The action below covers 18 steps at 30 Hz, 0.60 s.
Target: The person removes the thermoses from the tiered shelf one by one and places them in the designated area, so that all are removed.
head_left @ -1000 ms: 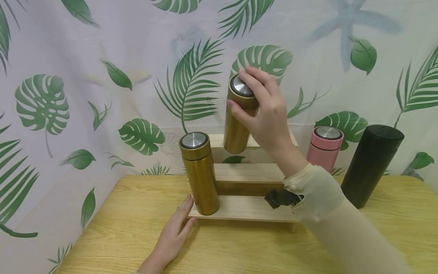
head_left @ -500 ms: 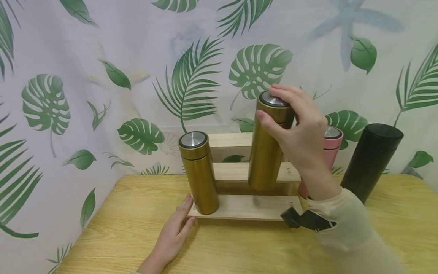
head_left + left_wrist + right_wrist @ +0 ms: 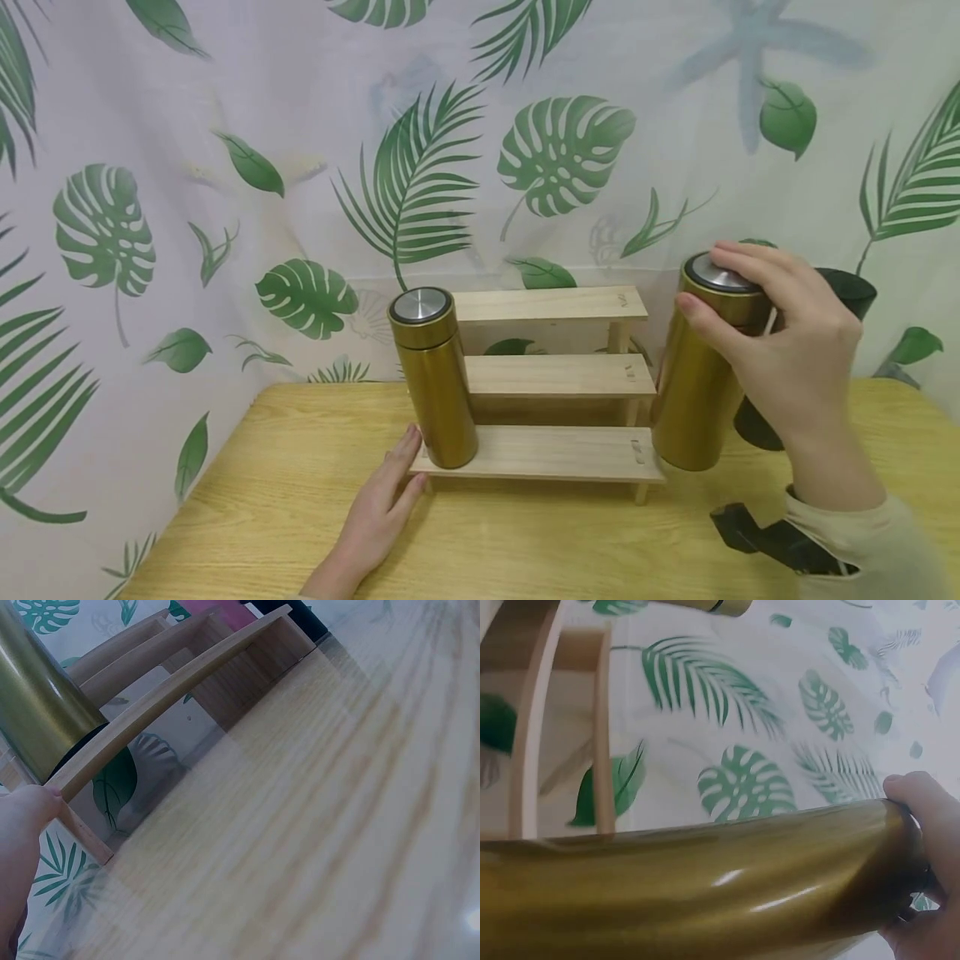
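Note:
My right hand (image 3: 802, 358) grips a gold thermos bottle (image 3: 693, 392) round its silver-topped lid, fingers over the top and thumb on the near side. This bottle hangs upright just right of a three-step wooden rack (image 3: 555, 450). Another gold thermos bottle (image 3: 438, 400) stands on the left end of the rack's lowest step. My left hand (image 3: 375, 512) rests against that end, fingers extended along the side and thumb near the front corner. In the right wrist view, the held bottle (image 3: 705, 881) fills the lower part, with my thumb (image 3: 922, 802) on its lid end.
A black bottle (image 3: 855, 292) stands on the wooden table (image 3: 525, 542) at the right, partly hidden by my right hand. Part of a pink bottle (image 3: 221, 610) shows behind the rack in the left wrist view. A leaf-patterned cloth (image 3: 300, 208) hangs behind.
The right hand has carried the gold bottle from above the rack's top step rightward and down, past the rack's right end, covering the pink bottle. The left hand has stayed in place.

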Motion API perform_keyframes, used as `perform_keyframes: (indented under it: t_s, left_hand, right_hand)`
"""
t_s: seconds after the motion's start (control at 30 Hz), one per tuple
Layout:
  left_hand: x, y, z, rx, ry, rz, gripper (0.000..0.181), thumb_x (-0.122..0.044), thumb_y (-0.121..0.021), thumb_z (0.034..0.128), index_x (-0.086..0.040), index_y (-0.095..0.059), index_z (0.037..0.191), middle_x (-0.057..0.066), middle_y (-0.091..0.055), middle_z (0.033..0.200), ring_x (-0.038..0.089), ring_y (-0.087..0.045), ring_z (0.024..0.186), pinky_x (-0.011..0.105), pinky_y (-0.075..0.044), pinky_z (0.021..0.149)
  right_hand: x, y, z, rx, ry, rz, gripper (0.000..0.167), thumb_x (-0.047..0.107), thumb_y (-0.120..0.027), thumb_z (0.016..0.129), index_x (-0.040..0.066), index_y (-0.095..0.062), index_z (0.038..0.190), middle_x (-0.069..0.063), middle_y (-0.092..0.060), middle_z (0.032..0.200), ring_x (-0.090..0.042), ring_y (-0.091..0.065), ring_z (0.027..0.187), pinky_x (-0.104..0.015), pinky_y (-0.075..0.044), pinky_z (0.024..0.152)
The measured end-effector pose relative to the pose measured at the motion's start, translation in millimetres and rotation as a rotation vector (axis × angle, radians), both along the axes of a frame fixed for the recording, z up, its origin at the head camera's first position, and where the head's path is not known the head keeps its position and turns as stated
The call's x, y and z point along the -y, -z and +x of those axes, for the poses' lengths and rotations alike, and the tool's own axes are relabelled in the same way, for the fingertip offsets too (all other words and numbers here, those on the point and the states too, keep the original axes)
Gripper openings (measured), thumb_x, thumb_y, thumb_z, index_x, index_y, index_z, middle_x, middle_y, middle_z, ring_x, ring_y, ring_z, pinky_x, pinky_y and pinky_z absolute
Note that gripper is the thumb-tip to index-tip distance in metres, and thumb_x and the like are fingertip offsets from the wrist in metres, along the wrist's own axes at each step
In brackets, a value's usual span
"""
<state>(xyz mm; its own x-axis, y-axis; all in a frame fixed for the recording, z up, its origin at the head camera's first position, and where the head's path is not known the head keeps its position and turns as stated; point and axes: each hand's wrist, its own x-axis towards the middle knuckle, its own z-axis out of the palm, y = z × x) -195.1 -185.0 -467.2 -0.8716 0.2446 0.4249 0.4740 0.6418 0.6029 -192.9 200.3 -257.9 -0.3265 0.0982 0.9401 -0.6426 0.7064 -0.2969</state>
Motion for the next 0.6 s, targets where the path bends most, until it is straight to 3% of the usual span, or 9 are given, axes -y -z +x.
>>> perform_keyframes:
  t_s: [0.13, 0.33, 0.43, 0.5, 0.6]
  left_hand:
    - [0.2, -0.5, 0.2, 0.003, 0.007, 0.002, 0.053, -0.03, -0.048, 0.1012, -0.011, -0.034, 0.149, 0.001, -0.028, 0.154, 0.018, -0.028, 0.139, 0.043, -0.023, 0.113]
    - [0.2, -2.0, 0.6, 0.033, 0.008, 0.011, 0.054, -0.033, -0.047, 0.1016, -0.012, -0.033, 0.149, -0.002, -0.026, 0.154, 0.016, -0.026, 0.139, 0.041, -0.021, 0.114]
    - [-0.3, -2.7, 0.7, 0.044, 0.012, 0.016, 0.054, -0.034, -0.046, 0.1015, -0.013, -0.032, 0.15, -0.005, -0.024, 0.154, 0.013, -0.025, 0.139, 0.04, -0.02, 0.114]
    - [-0.6, -2.9, 0.6, 0.046, 0.014, 0.021, 0.054, -0.033, -0.047, 0.1015, -0.013, -0.032, 0.15, -0.006, -0.024, 0.154, 0.013, -0.025, 0.139, 0.04, -0.02, 0.114]
    - [-0.7, -2.9, 0.5, 0.04, 0.013, 0.022, 0.054, -0.033, -0.047, 0.1014, -0.013, -0.032, 0.149, -0.005, -0.024, 0.154, 0.015, -0.026, 0.139, 0.04, -0.021, 0.114]
  right_hand:
    - [-21.4, 9.6, 1.8, 0.024, 0.049, 0.019, 0.057, 0.051, -0.077, 0.075, 0.003, -0.073, 0.107, -0.013, -0.069, 0.108, -0.011, -0.059, 0.109, -0.01, -0.041, 0.093]
    - [-51.5, 25.3, 0.0, 0.062, 0.108, 0.025, 0.066, 0.057, -0.073, 0.075, -0.001, -0.072, 0.106, -0.02, -0.068, 0.106, 0.009, -0.052, 0.109, -0.006, -0.038, 0.093]
    - [-66.2, 31.5, -1.4, 0.08, 0.148, 0.032, 0.06, 0.049, -0.077, 0.075, -0.002, -0.072, 0.107, -0.02, -0.068, 0.105, 0.016, -0.047, 0.108, -0.004, -0.035, 0.093]
    - [-74.8, 35.7, -2.0, 0.093, 0.178, 0.053, 0.059, 0.048, -0.077, 0.076, -0.001, -0.071, 0.107, -0.02, -0.069, 0.105, 0.011, -0.05, 0.109, -0.003, -0.033, 0.093]
    - [-85.4, 42.3, -2.7, 0.115, 0.215, 0.095, 0.068, 0.059, -0.07, 0.078, -0.002, -0.071, 0.107, -0.021, -0.068, 0.105, -0.015, -0.06, 0.109, -0.003, -0.029, 0.095]
